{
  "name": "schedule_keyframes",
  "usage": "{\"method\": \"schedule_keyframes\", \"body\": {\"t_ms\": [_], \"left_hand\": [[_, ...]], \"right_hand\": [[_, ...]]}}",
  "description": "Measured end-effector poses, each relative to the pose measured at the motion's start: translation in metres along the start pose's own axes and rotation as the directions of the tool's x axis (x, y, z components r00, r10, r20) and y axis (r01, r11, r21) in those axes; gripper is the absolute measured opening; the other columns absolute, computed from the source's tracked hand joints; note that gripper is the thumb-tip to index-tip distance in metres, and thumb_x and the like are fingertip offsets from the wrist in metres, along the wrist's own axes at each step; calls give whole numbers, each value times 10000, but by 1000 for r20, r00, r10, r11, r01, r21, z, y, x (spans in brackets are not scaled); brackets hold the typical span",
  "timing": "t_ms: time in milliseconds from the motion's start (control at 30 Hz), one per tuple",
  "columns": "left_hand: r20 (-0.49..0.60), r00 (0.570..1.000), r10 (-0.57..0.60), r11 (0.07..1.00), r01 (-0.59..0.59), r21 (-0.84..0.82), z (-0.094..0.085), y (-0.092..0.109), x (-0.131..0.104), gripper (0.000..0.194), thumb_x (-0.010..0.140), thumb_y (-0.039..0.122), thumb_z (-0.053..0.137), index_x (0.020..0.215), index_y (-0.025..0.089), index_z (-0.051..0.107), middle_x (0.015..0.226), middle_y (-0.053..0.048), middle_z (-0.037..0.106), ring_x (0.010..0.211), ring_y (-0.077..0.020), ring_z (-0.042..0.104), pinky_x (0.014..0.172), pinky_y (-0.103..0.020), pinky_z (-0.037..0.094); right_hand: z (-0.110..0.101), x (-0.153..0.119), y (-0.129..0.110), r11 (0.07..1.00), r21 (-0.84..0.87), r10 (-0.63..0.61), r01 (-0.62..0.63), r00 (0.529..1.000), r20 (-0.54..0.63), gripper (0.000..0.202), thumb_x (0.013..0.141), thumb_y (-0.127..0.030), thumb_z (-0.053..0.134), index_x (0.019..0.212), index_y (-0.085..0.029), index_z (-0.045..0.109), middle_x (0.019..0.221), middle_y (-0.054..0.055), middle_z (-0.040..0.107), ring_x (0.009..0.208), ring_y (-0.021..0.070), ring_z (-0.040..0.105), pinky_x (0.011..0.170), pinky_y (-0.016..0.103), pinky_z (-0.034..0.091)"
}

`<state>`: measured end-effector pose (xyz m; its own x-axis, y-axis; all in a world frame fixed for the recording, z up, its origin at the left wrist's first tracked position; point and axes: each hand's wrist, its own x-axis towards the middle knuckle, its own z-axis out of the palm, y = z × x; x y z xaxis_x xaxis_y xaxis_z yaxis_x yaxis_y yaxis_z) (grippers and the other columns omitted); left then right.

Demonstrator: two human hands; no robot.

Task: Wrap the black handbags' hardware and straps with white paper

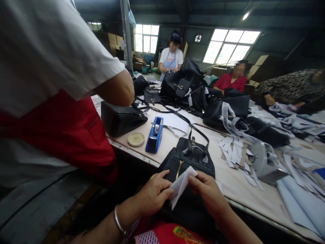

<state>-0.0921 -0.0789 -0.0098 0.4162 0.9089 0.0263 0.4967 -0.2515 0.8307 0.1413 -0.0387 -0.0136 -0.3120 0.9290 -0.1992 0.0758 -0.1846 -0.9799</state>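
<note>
A folded piece of white paper [181, 185] is held between my two hands, above a black handbag [169, 162]. My left hand [154, 190] pinches the paper's lower left edge between thumb and fingers. At the upper right corner, my right hand [207, 189] grips it the same way. The bag leans on the table's front edge and my lap, its gold zipper [179, 169] facing up and its strap [195, 127] looping onto the table. Part of the bag is hidden behind my hands and the paper.
On the table [142, 154] are a blue tape dispenser [155, 135], a small round dish [136, 139], a grey tape dispenser [266, 162] and paper strips [235, 150]. Black bags [188, 88] are heaped behind. A co-worker in a red apron [76, 142] stands close at left; several others work beyond.
</note>
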Motion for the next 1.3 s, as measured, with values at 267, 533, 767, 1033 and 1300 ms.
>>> {"method": "schedule_keyframes", "body": {"t_ms": [267,533,767,1033,1300], "left_hand": [[-193,979,-60,996,73,58,25,10,-3,233,890,174,537,723,225,692,921,-28,758,1306,-253,520,1123,-517,310],[-33,998,53,998,-51,42,9,17,-11,332,887,156,499,1164,205,675,1363,-122,608,1332,-240,501,1109,-437,390],[-196,979,-62,993,80,83,19,16,-13,294,963,230,449,789,225,686,929,-31,753,1268,-248,549,1136,-535,287],[-267,960,-83,990,111,92,26,0,-15,216,903,168,510,781,197,687,982,-68,747,1258,-257,554,1132,-562,285],[-261,963,-68,995,83,47,29,-28,-22,125,841,188,590,850,206,714,1117,-101,734,1233,-278,579,1112,-591,312]], "right_hand": [[33,-13,-6,992,-38,125,-121,985,120,320,718,-441,780,768,-128,730,605,4,603,541,112,471,518,236,357],[48,-14,-2,994,-105,17,-33,988,-155,329,700,-437,750,853,-146,760,849,98,774,798,269,693,753,349,529],[47,-12,6,979,-188,53,-75,991,-119,342,755,-446,684,895,-137,732,820,93,764,741,256,692,677,335,531],[29,63,-56,917,-381,-200,119,963,-179,502,780,-521,635,1141,-176,678,1128,115,706,1051,284,639,879,372,488],[128,175,-81,935,-333,69,-124,982,-173,322,769,-410,620,835,-113,725,873,128,712,758,219,639,578,293,451]]}}
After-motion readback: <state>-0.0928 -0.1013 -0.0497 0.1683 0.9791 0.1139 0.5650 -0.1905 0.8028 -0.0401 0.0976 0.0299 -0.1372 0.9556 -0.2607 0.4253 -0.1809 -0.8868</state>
